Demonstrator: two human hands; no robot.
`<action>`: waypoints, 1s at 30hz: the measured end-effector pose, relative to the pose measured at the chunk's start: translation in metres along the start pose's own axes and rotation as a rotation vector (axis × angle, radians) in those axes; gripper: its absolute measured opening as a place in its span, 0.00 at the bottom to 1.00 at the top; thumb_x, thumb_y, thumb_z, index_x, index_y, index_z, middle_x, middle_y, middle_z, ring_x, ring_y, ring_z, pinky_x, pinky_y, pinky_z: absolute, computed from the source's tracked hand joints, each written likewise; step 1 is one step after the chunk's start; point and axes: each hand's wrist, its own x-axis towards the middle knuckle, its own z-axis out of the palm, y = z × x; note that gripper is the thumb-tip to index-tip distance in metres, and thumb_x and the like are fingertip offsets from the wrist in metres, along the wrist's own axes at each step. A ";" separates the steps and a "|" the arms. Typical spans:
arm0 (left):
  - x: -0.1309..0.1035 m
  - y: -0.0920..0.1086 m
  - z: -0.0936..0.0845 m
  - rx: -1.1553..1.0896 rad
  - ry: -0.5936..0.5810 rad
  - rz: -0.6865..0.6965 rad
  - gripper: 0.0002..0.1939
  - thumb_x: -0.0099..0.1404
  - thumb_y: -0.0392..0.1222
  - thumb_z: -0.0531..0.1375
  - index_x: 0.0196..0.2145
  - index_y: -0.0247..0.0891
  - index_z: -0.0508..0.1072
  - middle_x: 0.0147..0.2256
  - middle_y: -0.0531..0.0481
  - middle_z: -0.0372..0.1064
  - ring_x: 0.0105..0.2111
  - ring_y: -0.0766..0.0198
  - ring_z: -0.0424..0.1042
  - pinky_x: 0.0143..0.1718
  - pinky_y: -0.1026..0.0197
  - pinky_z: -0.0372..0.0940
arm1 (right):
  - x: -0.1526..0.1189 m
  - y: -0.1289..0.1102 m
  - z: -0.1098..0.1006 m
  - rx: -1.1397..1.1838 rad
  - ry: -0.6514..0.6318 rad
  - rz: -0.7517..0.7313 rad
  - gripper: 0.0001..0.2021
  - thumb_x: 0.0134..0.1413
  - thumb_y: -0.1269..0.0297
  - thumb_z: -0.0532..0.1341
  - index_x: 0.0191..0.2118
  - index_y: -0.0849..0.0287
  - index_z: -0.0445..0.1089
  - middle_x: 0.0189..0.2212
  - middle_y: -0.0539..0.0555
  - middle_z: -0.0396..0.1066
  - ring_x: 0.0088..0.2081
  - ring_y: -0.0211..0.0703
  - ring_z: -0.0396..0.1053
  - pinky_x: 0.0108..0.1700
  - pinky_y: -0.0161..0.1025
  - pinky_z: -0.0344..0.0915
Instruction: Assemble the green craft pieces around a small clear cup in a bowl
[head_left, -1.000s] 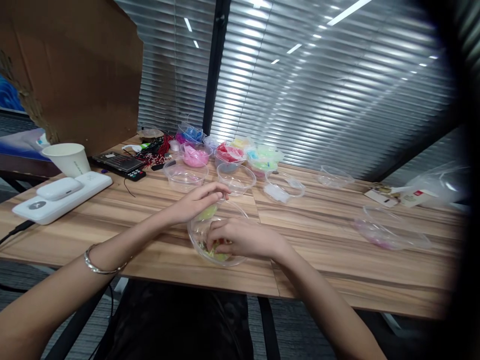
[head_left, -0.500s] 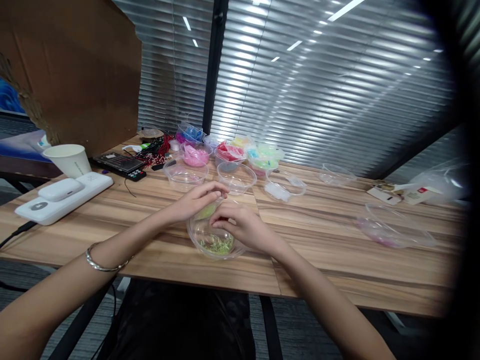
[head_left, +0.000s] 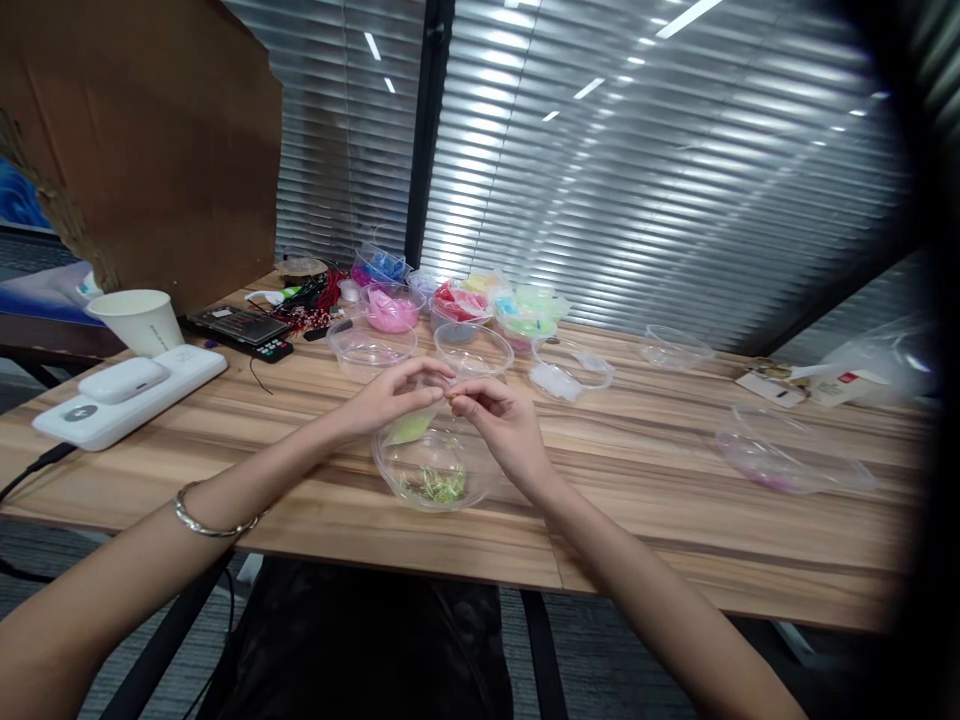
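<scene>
My left hand [head_left: 401, 397] and my right hand [head_left: 504, 425] meet above a clear plastic bowl [head_left: 384, 470]. Their fingertips are pinched together, and whatever is between them is too small to make out. Thin yellow-green pieces [head_left: 436, 485] lie in the bottom of the bowl. A pale yellow-green, see-through item [head_left: 410, 428] shows below my left fingers, by the bowl's far side; I cannot tell whether my left hand holds it.
Behind my hands stand clear containers [head_left: 474, 345], with bowls of pink [head_left: 391, 312] and red material [head_left: 459, 303] farther back. A power bank [head_left: 127, 400] and a paper cup [head_left: 139, 320] are at the left. Another clear container [head_left: 787, 455] is at the right.
My right hand has risen from over the bowl to my left fingertips, and the two hands now meet. My left hand has shifted only slightly.
</scene>
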 end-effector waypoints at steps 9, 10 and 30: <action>-0.003 -0.001 0.000 -0.090 -0.117 0.026 0.30 0.55 0.37 0.69 0.55 0.41 0.66 0.50 0.44 0.68 0.51 0.59 0.69 0.53 0.55 0.64 | 0.004 0.008 -0.005 0.139 -0.023 0.049 0.06 0.52 0.62 0.67 0.36 0.56 0.78 0.30 0.51 0.75 0.33 0.37 0.71 0.40 0.35 0.69; -0.003 -0.001 0.000 -0.086 -0.119 0.028 0.31 0.55 0.36 0.69 0.55 0.41 0.66 0.50 0.43 0.68 0.51 0.58 0.69 0.53 0.55 0.64 | 0.004 0.008 -0.005 0.131 -0.021 0.055 0.06 0.52 0.62 0.68 0.36 0.56 0.78 0.31 0.52 0.75 0.34 0.37 0.72 0.40 0.36 0.69; -0.004 0.008 0.002 -0.078 -0.161 0.010 0.19 0.58 0.38 0.68 0.45 0.38 0.68 0.45 0.47 0.68 0.48 0.63 0.70 0.53 0.58 0.64 | 0.003 0.001 -0.003 0.084 -0.036 0.018 0.06 0.56 0.62 0.64 0.36 0.59 0.75 0.28 0.52 0.72 0.33 0.37 0.70 0.40 0.37 0.67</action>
